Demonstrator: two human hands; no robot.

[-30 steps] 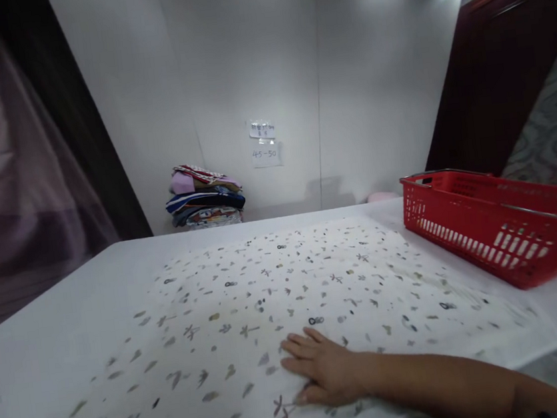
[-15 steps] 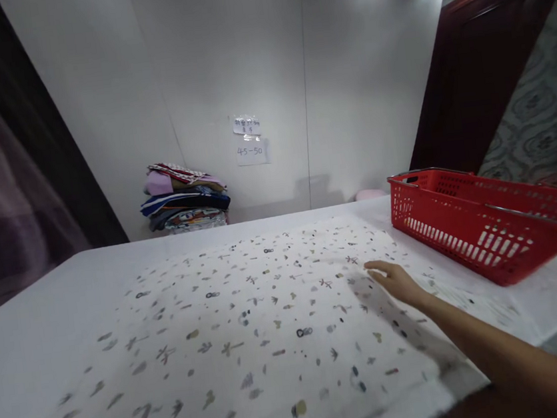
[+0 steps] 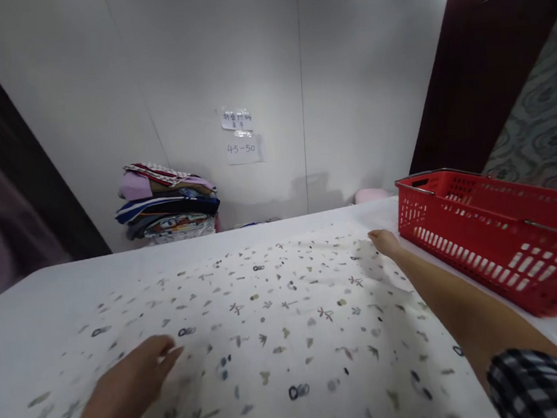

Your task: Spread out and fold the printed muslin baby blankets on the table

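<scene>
A white cloth [image 3: 279, 303] printed with small dark leaves and marks lies spread flat over the white table [image 3: 28, 311]. My right hand [image 3: 385, 242] reaches far forward to the cloth's far right corner, close to the red basket, and its fingers curl down onto the fabric edge. Whether it pinches the cloth is not visible. My left hand [image 3: 128, 390] rests at the near left on the cloth, fingers stretched forward and flat, slightly blurred. A bracelet shows at its wrist.
A red plastic basket [image 3: 498, 237] stands on the table's right side. A stack of folded clothes [image 3: 167, 205] sits against the white wall behind the table. Paper notes [image 3: 240, 136] hang on the wall. A dark door is at the right.
My right hand slid from the near middle of the cloth out to its far right corner. My left hand came into view at the near left.
</scene>
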